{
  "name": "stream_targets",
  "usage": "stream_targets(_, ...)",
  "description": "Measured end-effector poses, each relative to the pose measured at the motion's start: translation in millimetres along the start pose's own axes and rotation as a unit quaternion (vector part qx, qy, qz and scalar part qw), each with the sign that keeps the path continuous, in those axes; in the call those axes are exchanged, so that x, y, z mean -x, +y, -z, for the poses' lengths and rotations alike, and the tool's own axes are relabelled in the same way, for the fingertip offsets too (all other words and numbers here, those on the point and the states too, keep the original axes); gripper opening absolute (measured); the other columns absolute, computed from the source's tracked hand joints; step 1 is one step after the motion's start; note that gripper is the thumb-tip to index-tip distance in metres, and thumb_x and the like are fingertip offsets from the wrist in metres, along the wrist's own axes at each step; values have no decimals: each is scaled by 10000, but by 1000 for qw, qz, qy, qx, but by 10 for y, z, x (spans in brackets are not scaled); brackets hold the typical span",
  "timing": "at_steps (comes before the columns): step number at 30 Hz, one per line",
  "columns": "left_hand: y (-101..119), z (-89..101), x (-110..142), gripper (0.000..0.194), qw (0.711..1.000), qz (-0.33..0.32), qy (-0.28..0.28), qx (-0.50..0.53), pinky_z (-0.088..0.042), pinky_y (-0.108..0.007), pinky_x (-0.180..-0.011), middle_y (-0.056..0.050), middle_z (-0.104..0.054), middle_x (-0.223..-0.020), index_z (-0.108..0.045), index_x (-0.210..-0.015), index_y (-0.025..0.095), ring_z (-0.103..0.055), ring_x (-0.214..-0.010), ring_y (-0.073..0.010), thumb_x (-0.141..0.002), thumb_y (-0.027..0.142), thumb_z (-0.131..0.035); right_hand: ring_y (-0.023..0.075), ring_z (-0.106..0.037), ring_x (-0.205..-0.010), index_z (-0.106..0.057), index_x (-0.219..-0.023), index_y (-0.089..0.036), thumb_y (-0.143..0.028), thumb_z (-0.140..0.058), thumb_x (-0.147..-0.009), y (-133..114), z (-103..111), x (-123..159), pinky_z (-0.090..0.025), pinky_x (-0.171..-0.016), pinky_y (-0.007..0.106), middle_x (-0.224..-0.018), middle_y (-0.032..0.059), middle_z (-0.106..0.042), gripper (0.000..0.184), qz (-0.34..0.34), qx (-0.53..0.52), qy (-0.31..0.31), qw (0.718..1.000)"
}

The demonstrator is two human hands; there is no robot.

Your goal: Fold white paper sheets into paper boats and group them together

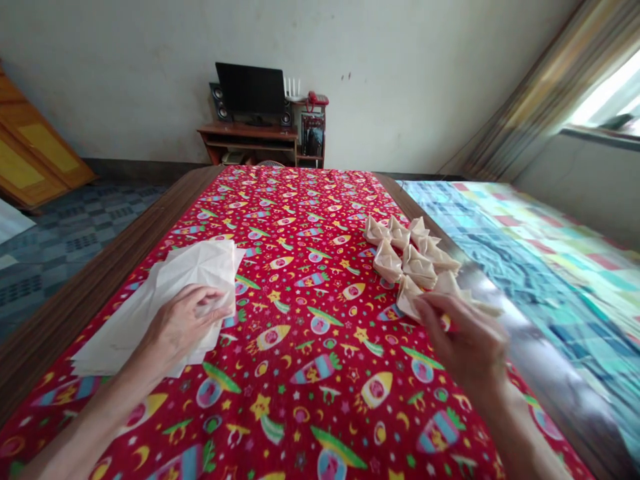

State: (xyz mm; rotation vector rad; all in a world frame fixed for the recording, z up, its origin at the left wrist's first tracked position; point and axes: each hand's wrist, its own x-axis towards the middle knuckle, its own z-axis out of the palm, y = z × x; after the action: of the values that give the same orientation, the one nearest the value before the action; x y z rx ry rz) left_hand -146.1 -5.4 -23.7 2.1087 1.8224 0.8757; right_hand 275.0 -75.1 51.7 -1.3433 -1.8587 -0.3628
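Though near table edges [115,270], sheets [200,259] and folded papers [419,268] well apart, cloth [310,327] between.

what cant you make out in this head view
All in the head view:
Folded papers at the right hand: partly hidden by it, so its grip is unclear.
Stack: upper sheets and the left hand cover the lower ones.
Cabinet: cut off by the left edge.
Window: cut off by the right edge.

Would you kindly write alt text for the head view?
A person's left hand is over a stack of creased paper sheets, the right hand at a cluster of folded paper pieces, on a red space-print cloth. A monitor stands beyond.
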Motion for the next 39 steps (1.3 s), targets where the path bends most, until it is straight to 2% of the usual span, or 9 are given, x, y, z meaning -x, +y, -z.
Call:
stream_targets(3, 2, 1, 1, 450, 1000, 12, 4, 9, -479, -275, -642, -47, -623, -895, -608, -851, 181, -583, -714, -178, -687, 599, -596, 137, -594, -590, -677, -809, -186, -357, -614, -829, 449, 291, 60, -436, -554, 246, -705, 37, -655, 183, -171, 134, 140, 966)
stream_targets(4, -1, 1, 4, 464, 1000, 15, 6, 11, -480, -277, -641, -49, -626, -894, -607, -852, 181, -585, -716, -182, -683, 613, -593, 151, -613, -611, -690, -844, -181, -392, -610, -824, 615, 365, 114, -450, -574, 258, -735, 60, -664, 227, -211, 166, 146, 952)
stream_targets(6, -26, -4, 14, 473, 1000, 11, 5, 12, -482, -276, -645, -48, -626, -900, -603, -858, 185, -590, -732, -187, -688, 626, -588, 155, -621, -598, -693, -971, -203, -446, -583, -827, 923, 470, 253, -466, -594, 287, -919, 112, -681, 304, -273, 204, 53, 939)
stream_targets(9, -101, -18, 30, 450, 1000, -7, -2, 16, -488, -262, -649, -38, -615, -932, -596, -886, 202, -591, -758, -183, -717, 618, -581, 201, -635, -561, -685, -1029, -210, -518, -628, -751, 1227, 514, 470, -451, -514, 314, -915, 126, -692, 418, -316, 196, -29, 928)
stream_targets(14, -138, -4, 38, 458, 1000, -19, -3, -8, -490, -252, -638, -29, -611, -935, -599, -888, 217, -591, -758, -181, -720, 641, -568, 223, -651, -576, -693, -1014, -226, -580, -618, -722, 1259, 428, 624, -456, -500, 304, -743, 65, -708, 465, -341, 88, -69, 933)
stream_targets(21, -74, 21, 29, 461, 999, -30, -6, -24, -503, -259, -625, -43, -621, -936, -607, -896, 212, -601, -765, -189, -734, 637, -532, 160, -596, -597, -681, -847, -199, -572, -434, -868, 969, 370, 560, -433, -558, 285, -851, 62, -670, 447, -185, 175, -59, 965)
stream_targets(29, -25, 32, 28, 424, 999, -41, -1, -21, -514, -265, -633, -57, -628, -933, -602, -895, 213, -613, -765, -193, -736, 599, -529, 155, -601, -635, -679, -859, -179, -424, -430, -926, 895, 297, 534, -416, -551, 254, -841, 65, -655, 356, -64, 231, -75, 968)
stream_targets(35, -10, 32, 34, 353, 999, -29, -6, -16, -516, -269, -651, -57, -632, -934, -597, -887, 220, -611, -774, -200, -737, 536, -552, 150, -603, -629, -647, -1073, -185, -456, -455, -914, 819, 341, 526, -370, -505, 241, -854, 51, -668, 369, -66, 253, -62, 963)
stream_targets(39, -61, 29, 44, 330, 999, -25, -12, -19, -514, -267, -675, -49, -634, -961, -596, -904, 229, -615, -802, -201, -743, 516, -568, 141, -594, -602, -652, -1072, -182, -423, -490, -906, 799, 368, 542, -374, -526, 239, -823, 47, -680, 335, -84, 257, -16, 963)
